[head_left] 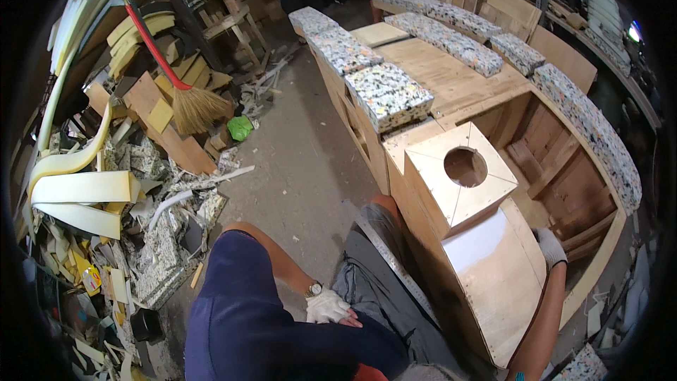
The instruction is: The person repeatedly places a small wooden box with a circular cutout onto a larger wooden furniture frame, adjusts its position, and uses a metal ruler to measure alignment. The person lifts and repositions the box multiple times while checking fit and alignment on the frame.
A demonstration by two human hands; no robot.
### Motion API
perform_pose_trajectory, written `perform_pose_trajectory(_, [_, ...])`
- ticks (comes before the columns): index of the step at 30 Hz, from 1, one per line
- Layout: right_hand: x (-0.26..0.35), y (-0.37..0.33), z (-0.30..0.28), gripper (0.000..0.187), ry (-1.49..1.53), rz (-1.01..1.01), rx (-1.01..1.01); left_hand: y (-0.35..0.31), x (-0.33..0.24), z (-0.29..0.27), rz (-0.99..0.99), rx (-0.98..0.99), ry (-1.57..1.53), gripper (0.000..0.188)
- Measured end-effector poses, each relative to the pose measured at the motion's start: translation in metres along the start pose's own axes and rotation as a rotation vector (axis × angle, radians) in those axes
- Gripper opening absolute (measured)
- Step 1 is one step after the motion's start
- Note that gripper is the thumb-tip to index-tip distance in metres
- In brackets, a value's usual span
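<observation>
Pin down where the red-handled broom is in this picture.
In the head view, the broom is at upper left, its bristles pointing down, just above and left of a crumpled bright green item.

1. This place is a workshop for wood and foam.
2. A big wooden frame (443,74) stands on the dull gray floor (285,169), with bare wood showing.
3. Thick, speckled foam blocks (390,92) lie along the top of it.
4. Messy foam and wood scraps (173,268) are heaped on the left.
5. A straw broom (199,109) with a red handle rests among the scraps.
</observation>
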State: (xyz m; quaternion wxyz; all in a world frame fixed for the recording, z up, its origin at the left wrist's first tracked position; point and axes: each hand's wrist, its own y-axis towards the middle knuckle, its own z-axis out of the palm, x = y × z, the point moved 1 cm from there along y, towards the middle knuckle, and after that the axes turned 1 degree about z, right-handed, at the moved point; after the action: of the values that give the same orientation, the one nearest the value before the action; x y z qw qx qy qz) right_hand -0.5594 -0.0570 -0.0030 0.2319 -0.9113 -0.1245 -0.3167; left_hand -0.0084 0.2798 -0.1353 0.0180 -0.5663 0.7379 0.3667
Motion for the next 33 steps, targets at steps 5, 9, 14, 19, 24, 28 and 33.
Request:
perform_pose_trajectory(5, [0.013, -0.005, -0.002, 0.053, 0.086, 0.016, -0.005, 0.006, 0.001, -0.003, 0.088, -0.06, 0.043, 0.078])
perform_pose_trajectory(9, [0.039, -0.016, -0.005, 0.051, -0.018, 0.075, -0.018, 0.004, 0.001, 0.0, 0.085, 0.003, 0.088, 0.075])
perform_pose_trajectory(14, [0.015, -0.01, -0.001, 0.049, 0.032, -0.014, -0.052, -0.022, -0.003, 0.017, -0.101, 0.1, -0.114, 0.071])
perform_pose_trajectory(19, [0.003, -0.003, 0.002, 0.048, -0.05, 0.009, -0.055, -0.008, -0.001, 0.008, 0.024, -0.016, 0.026, 0.072])
perform_pose_trajectory(24, [-0.033, 0.016, 0.002, 0.045, -0.061, 0.075, -0.047, -0.002, 0.007, 0.002, 0.058, -0.029, 0.085, 0.081])
perform_pose_trajectory(28, [-0.039, 0.016, 0.008, 0.045, 0.028, 0.093, -0.061, 0.001, 0.005, -0.004, 0.026, -0.015, 0.083, 0.075])
perform_pose_trajectory(33, [0.005, 0.005, 0.008, 0.046, -0.084, 0.096, -0.058, -0.009, -0.004, 0.004, 0.021, -0.014, 0.073, 0.066])
